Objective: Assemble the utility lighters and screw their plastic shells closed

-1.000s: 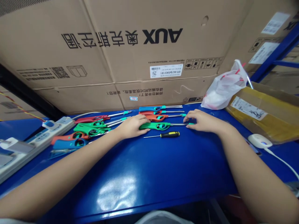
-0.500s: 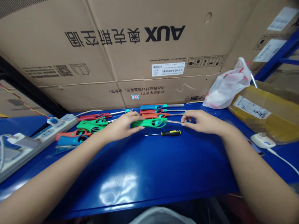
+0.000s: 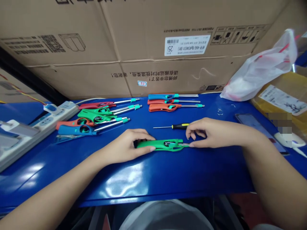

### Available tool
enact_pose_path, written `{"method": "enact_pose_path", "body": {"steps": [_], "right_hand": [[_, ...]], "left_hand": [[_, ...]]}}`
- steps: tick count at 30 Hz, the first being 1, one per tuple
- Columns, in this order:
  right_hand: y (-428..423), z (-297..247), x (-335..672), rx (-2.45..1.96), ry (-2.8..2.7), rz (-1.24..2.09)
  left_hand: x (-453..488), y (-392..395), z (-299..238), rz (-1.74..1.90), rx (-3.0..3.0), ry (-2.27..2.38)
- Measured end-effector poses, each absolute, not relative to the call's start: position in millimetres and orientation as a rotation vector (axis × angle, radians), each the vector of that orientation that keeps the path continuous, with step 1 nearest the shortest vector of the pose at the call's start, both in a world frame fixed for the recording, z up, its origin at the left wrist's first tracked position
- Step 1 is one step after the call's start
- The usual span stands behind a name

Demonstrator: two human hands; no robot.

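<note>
A green long-nosed gas lighter (image 3: 159, 145) lies lengthwise on the blue tabletop. My left hand (image 3: 130, 145) is closed around its handle end, thumb on the near side and fingers on the far side. At the other end, my right hand (image 3: 206, 132) has its thumb and curled fingers at the metal tube, most of which they hide. Just beyond lies a screwdriver (image 3: 177, 126) with a black and yellow handle, its end partly covered by my right fingers. Behind it, a blue lighter (image 3: 157, 96), a red lighter (image 3: 153, 102) and an orange lighter (image 3: 163, 108) are in a row.
Several more lighters (image 3: 90, 112) lie at the left beside a white power strip (image 3: 40, 131). A large cardboard box (image 3: 91, 76) stands along the back. Rightward are a phone (image 3: 257, 126), small metal bits (image 3: 220, 111), a plastic bag (image 3: 256, 75) and a yellow-taped box (image 3: 271, 86).
Both hands have brought the green lighter nearer to me, away from the row and to the near side of the screwdriver. The camera view has also shifted downward.
</note>
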State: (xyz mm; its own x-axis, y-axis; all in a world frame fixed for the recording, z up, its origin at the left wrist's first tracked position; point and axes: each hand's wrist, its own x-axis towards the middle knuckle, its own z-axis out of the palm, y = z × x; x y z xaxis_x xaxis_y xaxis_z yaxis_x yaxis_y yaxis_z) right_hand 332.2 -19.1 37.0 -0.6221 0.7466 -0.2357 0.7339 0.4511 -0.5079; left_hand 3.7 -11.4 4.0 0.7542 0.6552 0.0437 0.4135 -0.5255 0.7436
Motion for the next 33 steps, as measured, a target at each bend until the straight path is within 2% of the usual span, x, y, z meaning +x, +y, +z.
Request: {"method": "enact_pose_path", "body": {"steps": [9,16,24,29,33], "right_hand": [[-16.1,8.3,300.2,-1.141,-2.597,0.523],[-17.6,9.3,301.6,-1.108,-2.597,0.525],[-25.3,29.1,301.8,-0.974,-2.605,0.862],[-27.3,24.8,298.1,-1.015,-2.693,0.805],[-27.5,16.7,296.3,-1.077,-2.761,0.660]], "left_hand": [[6.2,-9.2,-13.6,0.685,1.990,1.047],[7.4,-10.2,-15.9,0.742,1.833,1.094],[5.1,-25.9,2.4,0.592,2.017,0.800],[9.2,-36.9,-1.0,0.577,2.265,0.502],[13.1,-39.4,-7.5,0.579,2.436,0.445]]}}
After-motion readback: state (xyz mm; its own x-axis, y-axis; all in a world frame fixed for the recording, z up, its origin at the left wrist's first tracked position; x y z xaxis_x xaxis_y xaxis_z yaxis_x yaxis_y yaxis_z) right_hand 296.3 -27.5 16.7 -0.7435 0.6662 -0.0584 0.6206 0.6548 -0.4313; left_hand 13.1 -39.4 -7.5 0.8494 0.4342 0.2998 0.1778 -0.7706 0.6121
